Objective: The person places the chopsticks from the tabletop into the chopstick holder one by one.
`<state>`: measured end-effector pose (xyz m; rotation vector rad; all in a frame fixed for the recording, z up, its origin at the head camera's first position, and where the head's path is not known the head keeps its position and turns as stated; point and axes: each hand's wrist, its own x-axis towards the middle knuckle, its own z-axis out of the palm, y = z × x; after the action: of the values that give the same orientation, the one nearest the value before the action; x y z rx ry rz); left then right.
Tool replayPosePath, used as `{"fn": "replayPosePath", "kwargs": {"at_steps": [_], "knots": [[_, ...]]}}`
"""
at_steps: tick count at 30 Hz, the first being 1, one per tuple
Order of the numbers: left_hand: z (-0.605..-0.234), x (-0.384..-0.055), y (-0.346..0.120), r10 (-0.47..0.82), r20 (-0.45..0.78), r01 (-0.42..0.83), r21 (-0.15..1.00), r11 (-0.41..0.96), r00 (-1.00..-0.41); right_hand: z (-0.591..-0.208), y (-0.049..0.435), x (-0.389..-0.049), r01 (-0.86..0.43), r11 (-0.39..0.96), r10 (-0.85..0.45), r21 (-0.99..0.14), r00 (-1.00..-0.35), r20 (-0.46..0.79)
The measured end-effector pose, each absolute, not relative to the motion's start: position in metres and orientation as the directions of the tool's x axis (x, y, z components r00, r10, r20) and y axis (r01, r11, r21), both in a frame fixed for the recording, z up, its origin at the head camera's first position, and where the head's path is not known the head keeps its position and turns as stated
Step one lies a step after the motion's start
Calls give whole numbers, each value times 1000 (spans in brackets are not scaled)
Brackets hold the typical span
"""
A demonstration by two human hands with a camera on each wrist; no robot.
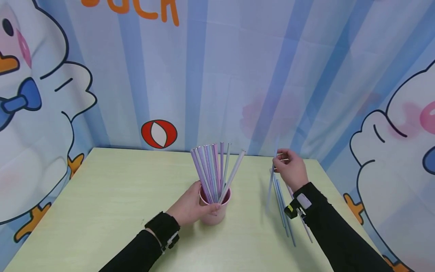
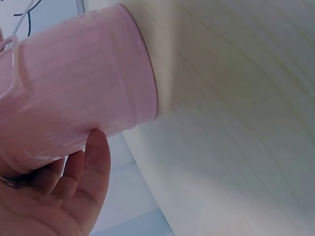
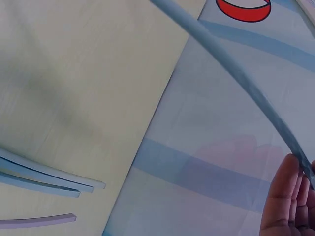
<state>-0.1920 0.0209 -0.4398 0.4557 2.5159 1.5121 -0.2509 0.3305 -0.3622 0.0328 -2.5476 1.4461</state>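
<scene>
A pink cup point(image 1: 213, 218) stands on the table, filled with a bunch of pastel straws point(image 1: 210, 170) in purple, pink and pale green. My left hand point(image 1: 191, 204) grips the cup around its side, thumb across the front; the left wrist view shows its fingers point(image 2: 96, 172) against the pink wall point(image 2: 88, 73). Over the table's right part, my right hand point(image 1: 291, 168) pinches one pale blue straw point(image 1: 270, 185), held roughly upright. In the right wrist view that blue straw point(image 3: 236, 73) slants across the picture from the fingertips.
Below the right hand several loose straws lie on the table, blue ones point(image 1: 284, 211) and a purple one point(image 3: 39, 221). The pale yellow table point(image 1: 136, 181) ends at a blue striped curtain point(image 1: 217, 75) printed with cartoon ducks.
</scene>
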Motion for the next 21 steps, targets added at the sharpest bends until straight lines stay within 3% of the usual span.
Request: {"fn": "replayPosePath", "kwargs": {"at_steps": [21], "knots": [[-441,-192,21,347,10,170,885,433,-938,-318,280,-241,-363,234,67,-902,-920,387]]}}
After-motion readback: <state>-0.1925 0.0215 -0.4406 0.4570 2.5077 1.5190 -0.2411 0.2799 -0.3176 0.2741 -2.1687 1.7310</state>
